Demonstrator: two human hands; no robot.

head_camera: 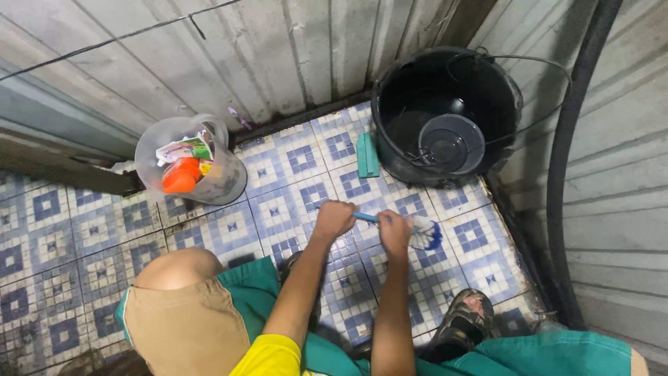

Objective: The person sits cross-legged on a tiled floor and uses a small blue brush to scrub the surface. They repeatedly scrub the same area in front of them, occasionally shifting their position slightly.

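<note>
left hand, right hand: grips closed on brush | handle mostly hidden

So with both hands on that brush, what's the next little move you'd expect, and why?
Probably a short push of the brush across the tiled floor, away from the knees. Both the left hand and right hand grip its blue handle, and the white and blue bristles already rest on the tiles just in front of the black bucket.

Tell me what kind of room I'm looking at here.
Probably a small bathroom or wash area. The floor is blue and white patterned tile, a black bucket with a dipper inside stands in the corner, and the left hand and right hand hold a scrub brush against the tiles.
</note>
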